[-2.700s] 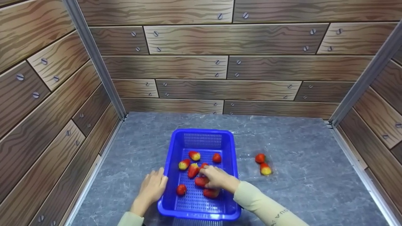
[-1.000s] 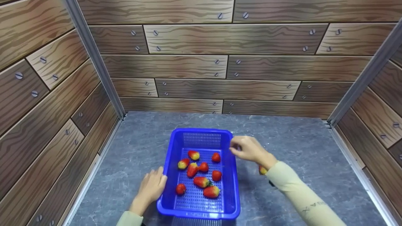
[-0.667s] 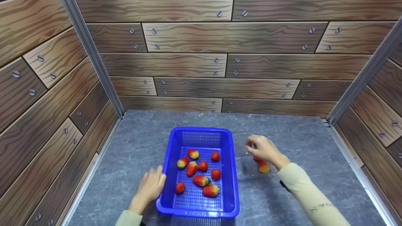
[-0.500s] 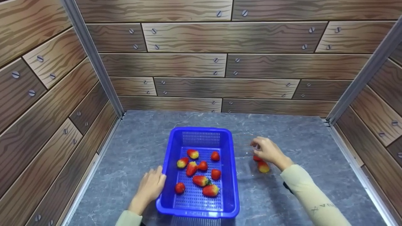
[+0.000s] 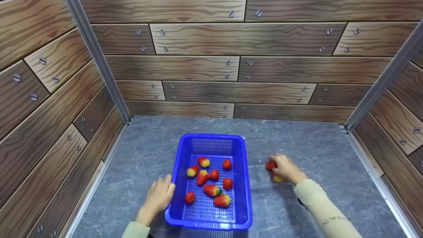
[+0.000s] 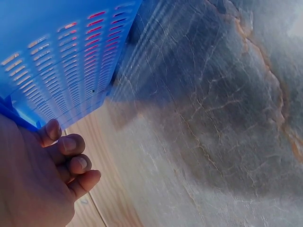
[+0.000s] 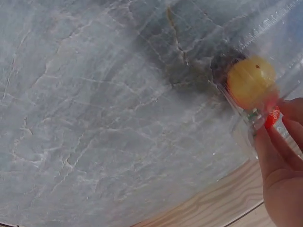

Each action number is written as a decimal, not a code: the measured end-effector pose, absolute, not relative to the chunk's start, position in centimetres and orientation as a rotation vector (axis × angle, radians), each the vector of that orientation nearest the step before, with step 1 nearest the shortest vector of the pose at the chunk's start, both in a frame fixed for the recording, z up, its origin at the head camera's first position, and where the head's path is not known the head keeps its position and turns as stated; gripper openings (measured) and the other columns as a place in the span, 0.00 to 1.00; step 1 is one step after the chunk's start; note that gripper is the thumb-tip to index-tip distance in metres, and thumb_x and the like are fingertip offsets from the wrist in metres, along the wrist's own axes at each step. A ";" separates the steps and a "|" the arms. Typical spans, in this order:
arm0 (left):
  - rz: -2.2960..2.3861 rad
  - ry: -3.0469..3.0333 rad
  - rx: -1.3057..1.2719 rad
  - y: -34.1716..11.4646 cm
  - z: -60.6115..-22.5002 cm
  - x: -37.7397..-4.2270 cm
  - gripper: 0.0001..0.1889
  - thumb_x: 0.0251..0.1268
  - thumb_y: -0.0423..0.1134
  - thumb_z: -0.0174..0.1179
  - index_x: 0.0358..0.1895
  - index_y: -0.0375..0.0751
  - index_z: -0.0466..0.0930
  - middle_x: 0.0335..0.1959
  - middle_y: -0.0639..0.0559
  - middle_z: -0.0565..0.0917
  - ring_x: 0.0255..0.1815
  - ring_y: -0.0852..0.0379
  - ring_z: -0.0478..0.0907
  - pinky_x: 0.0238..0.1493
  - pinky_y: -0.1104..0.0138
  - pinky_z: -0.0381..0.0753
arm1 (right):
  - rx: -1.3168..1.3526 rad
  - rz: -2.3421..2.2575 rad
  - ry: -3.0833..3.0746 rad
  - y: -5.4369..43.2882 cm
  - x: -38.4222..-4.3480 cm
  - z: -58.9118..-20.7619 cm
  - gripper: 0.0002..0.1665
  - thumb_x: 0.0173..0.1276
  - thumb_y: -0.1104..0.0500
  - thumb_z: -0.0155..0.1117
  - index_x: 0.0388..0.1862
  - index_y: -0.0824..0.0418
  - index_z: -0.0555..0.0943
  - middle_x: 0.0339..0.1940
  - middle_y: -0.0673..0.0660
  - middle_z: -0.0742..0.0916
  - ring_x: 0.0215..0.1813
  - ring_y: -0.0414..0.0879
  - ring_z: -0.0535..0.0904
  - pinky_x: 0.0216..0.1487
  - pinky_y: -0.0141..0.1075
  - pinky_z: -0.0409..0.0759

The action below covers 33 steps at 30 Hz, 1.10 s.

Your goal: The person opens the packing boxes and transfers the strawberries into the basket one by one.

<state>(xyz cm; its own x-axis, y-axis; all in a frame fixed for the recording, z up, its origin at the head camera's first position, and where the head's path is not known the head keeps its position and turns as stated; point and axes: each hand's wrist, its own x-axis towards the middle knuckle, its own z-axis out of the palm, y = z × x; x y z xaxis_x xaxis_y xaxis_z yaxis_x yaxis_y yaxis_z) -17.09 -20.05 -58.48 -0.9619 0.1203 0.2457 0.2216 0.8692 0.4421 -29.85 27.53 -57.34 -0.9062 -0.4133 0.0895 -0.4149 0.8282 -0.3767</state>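
Observation:
A blue slotted plastic basket (image 5: 211,226) stands on the grey marbled table, holding several red and yellow-tipped strawberries (image 5: 222,200). My left hand (image 5: 160,194) grips the basket's left rim; in the left wrist view its fingers curl in beside the slotted wall. To the right of the basket, my right hand (image 5: 287,168) pinches a red strawberry (image 5: 270,165) between thumb and fingers. A second strawberry (image 7: 252,81) with a yellow end lies close to it, partly hidden by the hand in the head view. Clear plastic (image 7: 244,125) surrounds these two strawberries.
Wood-patterned panels (image 5: 198,69) close off the table at the back and both sides. Grey metal posts (image 5: 383,76) stand in the corners, and a pale rail (image 5: 380,191) runs along the right edge.
My right hand has left the strawberries in the basket, moved right past its rim, and come down onto the red strawberry outside. The left hand has stayed on the rim.

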 end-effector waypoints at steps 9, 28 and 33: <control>-0.721 -2.833 -0.273 -20.1 -58.5 -17.0 0.09 0.71 0.37 0.45 0.44 0.37 0.73 0.35 0.42 0.80 0.42 0.39 0.76 0.48 0.45 0.71 | 0.641 0.684 -3.027 26.8 -29.6 -58.4 0.17 0.48 0.74 0.67 0.40 0.69 0.82 0.34 0.60 0.81 0.35 0.54 0.78 0.39 0.50 0.79; -0.701 -2.799 -0.302 -20.1 -58.5 -17.2 0.04 0.69 0.36 0.46 0.35 0.42 0.70 0.26 0.46 0.76 0.36 0.40 0.76 0.42 0.48 0.71 | 0.704 0.713 -2.947 26.1 -30.0 -57.2 0.16 0.44 0.73 0.69 0.37 0.74 0.81 0.32 0.62 0.83 0.35 0.55 0.79 0.39 0.49 0.80; -0.715 -2.805 -0.293 -20.1 -58.6 -17.1 0.06 0.70 0.36 0.46 0.39 0.39 0.72 0.29 0.44 0.78 0.37 0.40 0.76 0.44 0.47 0.71 | 0.763 0.727 -2.912 25.7 -30.1 -55.9 0.17 0.44 0.74 0.69 0.37 0.76 0.81 0.32 0.62 0.83 0.34 0.54 0.79 0.37 0.48 0.81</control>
<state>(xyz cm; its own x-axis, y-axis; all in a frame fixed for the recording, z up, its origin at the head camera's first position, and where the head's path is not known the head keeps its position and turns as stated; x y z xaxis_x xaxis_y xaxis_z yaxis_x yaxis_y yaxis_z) -17.11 -20.14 -58.60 -0.9532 0.1353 0.2702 0.2481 0.8609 0.4442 -30.15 25.70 -55.92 -0.8777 -0.4526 0.1575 -0.4736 0.7685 -0.4302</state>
